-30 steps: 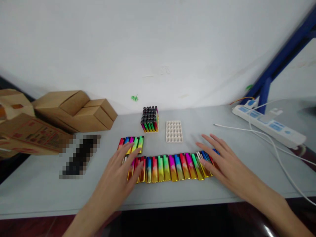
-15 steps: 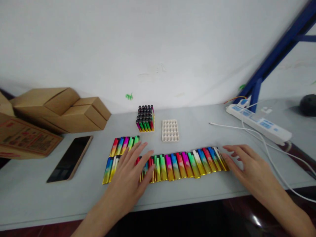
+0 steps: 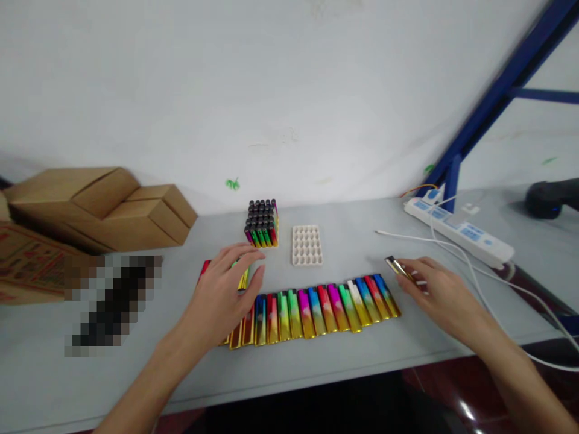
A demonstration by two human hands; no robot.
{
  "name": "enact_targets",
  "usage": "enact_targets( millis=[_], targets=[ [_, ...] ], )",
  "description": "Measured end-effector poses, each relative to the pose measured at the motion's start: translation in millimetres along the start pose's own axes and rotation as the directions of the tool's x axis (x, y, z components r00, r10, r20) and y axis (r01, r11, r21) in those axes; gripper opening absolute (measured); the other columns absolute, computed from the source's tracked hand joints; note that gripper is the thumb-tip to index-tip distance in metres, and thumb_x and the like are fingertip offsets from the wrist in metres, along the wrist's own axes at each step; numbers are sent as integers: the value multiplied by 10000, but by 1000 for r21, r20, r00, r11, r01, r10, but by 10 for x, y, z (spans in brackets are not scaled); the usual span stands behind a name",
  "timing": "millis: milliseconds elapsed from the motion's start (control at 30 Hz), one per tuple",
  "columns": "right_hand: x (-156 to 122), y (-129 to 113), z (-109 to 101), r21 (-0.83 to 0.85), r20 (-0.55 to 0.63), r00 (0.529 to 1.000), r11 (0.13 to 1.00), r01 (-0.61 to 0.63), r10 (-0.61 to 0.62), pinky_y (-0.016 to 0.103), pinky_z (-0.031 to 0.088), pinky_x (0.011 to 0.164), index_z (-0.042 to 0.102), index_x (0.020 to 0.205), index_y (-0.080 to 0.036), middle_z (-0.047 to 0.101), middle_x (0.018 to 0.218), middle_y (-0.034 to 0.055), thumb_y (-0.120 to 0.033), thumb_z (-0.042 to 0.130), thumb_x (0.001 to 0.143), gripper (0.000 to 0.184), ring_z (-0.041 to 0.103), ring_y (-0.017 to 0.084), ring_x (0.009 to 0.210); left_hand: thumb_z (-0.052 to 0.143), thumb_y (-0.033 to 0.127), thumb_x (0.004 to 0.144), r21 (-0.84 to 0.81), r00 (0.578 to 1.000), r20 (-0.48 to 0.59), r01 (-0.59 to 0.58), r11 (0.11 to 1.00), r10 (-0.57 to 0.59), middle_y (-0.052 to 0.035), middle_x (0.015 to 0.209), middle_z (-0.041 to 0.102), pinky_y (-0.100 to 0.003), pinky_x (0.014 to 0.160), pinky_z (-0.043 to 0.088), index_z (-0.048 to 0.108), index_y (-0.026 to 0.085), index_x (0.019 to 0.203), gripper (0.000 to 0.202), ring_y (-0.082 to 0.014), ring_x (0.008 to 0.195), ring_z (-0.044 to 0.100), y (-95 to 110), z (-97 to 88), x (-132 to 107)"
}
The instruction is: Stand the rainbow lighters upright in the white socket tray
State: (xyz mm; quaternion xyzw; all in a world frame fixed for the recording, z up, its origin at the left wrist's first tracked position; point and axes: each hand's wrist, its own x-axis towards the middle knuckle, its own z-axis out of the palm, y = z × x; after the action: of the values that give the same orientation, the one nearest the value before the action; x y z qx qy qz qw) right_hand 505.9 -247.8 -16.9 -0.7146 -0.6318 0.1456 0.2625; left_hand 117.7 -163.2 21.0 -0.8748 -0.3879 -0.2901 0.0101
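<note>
A row of rainbow-coloured lighters point(image 3: 316, 307) lies side by side on the grey table point(image 3: 344, 355). My right hand point(image 3: 432, 289) has its fingers closed on one lighter point(image 3: 395, 266), lifted just off the row's right end. My left hand point(image 3: 224, 295) hovers over the row's left end, fingers curled around a few lighters point(image 3: 242, 278) of a shorter second row behind. A block of upright lighters point(image 3: 261, 223) stands further back, beside a white tray with round holes point(image 3: 307, 245).
Cardboard boxes point(image 3: 104, 208) are stacked at the left by the wall. A blurred dark flat object point(image 3: 111, 298) lies left of my left hand. A white power strip point(image 3: 459, 232) with trailing white cables point(image 3: 497, 277) sits at the right, beside a blue metal frame point(image 3: 493, 99).
My right hand went from flat on the row's right end to pinching one lighter and lifting it. My left hand moved up from the front row toward the shorter back row and curled.
</note>
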Motion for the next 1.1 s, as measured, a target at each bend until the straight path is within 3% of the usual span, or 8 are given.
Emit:
enact_targets(
  millis=[133, 233, 300, 433, 633, 700, 833, 1100],
  targets=[
    [248, -409, -38, 520, 227, 967, 854, -20, -115, 341, 553, 747, 607, 1128, -208, 698, 866, 58, -519, 577, 971, 350, 683, 206, 792, 520, 230, 1023, -81, 999, -17, -29, 996, 28, -92, 1109, 717, -382, 1001, 529, 660, 173, 1111, 176, -224, 1076, 670, -1, -62, 144],
    [490, -747, 67, 710, 316, 915, 703, -53, -250, 267, 437, 581, 571, 1249, -210, 651, 901, 27, -523, 597, 974, 418, 507, 121, 638, 510, 217, 1024, -173, 999, 12, -43, 984, 46, -65, 999, 740, -312, 883, 550, 669, 173, 1065, 170, -179, 912, 697, -33, -39, 273],
    [654, -938, 170, 762, 362, 886, 640, -103, -289, 244, 386, 574, 576, 1277, -215, 588, 873, 0, -514, 664, 939, 460, 444, 109, 656, 507, 202, 1021, -233, 997, 35, -57, 971, 67, -51, 941, 743, -280, 825, 544, 668, 165, 1034, 166, -153, 828, 688, -55, 24, 335],
    [905, -1220, 390, 808, 461, 808, 550, -211, -367, 241, 263, 516, 627, 954, -182, 357, 694, -56, -652, 507, 984, 486, 273, 104, 583, 519, 214, 1018, -306, 998, 53, -25, 952, 43, -37, 846, 732, -256, 713, 512, 679, 157, 952, 182, -130, 717, 645, -36, 194, 343],
    [938, -1416, 672, 779, 605, 699, 467, -419, -382, 227, 176, 467, 468, 743, -208, 296, 643, -73, -703, 466, 961, 541, 208, 96, 541, 542, 234, 1019, -355, 999, 43, 30, 934, -16, -14, 798, 715, -255, 674, 471, 678, 170, 897, 193, -127, 681, 588, 80, 306, 263],
    [897, -1436, 713, 767, 625, 694, 448, -460, -357, 227, 124, 453, 434, 730, -216, 263, 629, -81, -652, 424, 973, 499, 150, 93, 521, 530, 244, 1026, -351, 998, 66, 43, 935, -21, -9, 768, 693, -255, 663, 456, 667, 169, 866, 223, -128, 679, 581, 84, 313, 256],
    [825, -1457, 709, 759, 606, 749, 476, -445, -266, 239, 81, 427, 328, 655, -239, 195, 570, -90, -536, 325, 968, 432, 82, 95, 489, 515, 234, 1027, -336, 993, 117, 41, 941, -2, 2, 723, 661, -252, 638, 429, 650, 166, 826, 252, -122, 648, 570, 59, 344, 236],
    [756, -1422, 726, 748, 578, 774, 548, -375, -259, 231, 125, 378, 359, 628, -244, 249, 508, -88, -447, 319, 975, 404, 150, 89, 426, 505, 213, 1021, -288, 990, 140, 6, 958, 36, -13, 763, 688, -268, 669, 499, 693, 165, 912, 223, -136, 656, 608, 60, 425, 189]
  ],
)
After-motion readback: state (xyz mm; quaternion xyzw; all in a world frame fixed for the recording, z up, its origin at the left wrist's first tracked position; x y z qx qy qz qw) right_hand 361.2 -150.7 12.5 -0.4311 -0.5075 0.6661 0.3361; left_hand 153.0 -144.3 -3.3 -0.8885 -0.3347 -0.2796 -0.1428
